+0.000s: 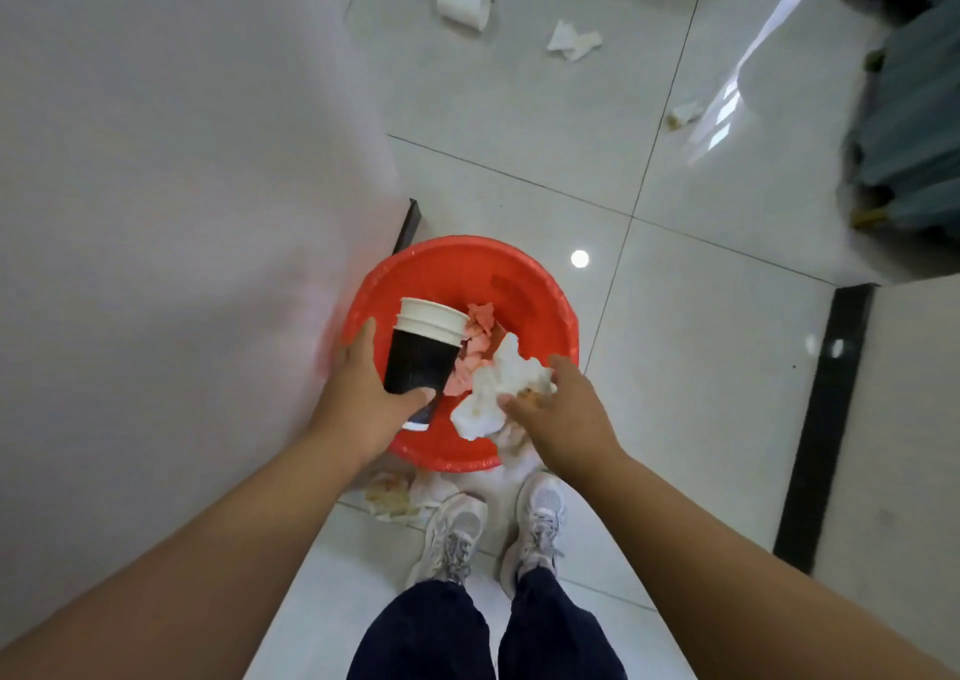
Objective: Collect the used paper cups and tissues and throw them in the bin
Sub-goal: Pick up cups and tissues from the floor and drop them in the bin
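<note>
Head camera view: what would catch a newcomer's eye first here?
The bright red bin stands at centre, just ahead of the person's shoes. Over it, the left hand grips a stack of paper cups, black outside with white rims, while the right hand holds a wad of white tissues. Farther off, a white cup and a crumpled tissue lie on the floor.
</note>
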Demonstrator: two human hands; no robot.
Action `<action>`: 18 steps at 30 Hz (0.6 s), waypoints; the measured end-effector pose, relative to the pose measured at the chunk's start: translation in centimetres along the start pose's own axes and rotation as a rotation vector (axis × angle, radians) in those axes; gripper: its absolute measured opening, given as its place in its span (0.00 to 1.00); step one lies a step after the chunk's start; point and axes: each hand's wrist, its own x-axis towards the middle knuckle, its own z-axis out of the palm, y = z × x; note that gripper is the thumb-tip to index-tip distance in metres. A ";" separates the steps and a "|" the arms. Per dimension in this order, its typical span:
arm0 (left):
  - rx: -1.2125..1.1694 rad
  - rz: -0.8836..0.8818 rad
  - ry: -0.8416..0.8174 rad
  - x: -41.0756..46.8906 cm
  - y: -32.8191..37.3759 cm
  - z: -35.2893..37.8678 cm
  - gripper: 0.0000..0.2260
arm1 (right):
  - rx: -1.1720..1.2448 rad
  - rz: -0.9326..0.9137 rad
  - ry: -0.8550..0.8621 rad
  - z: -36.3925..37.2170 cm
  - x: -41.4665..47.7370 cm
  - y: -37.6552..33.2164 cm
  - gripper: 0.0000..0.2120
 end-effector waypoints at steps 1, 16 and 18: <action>-0.008 -0.013 0.006 0.3 -0.2 0.5 0.45 | 0.000 -0.003 -0.001 0.1 0.8 0.0 0.33; -0.135 -0.258 0.043 -8.7 -1.7 5.1 0.19 | -0.071 0.002 -0.182 -1.8 -0.1 3.6 0.15; -0.172 -0.284 0.052 -10.4 -1.5 5.7 0.16 | -0.071 0.003 -0.186 -2.1 -1.2 4.4 0.13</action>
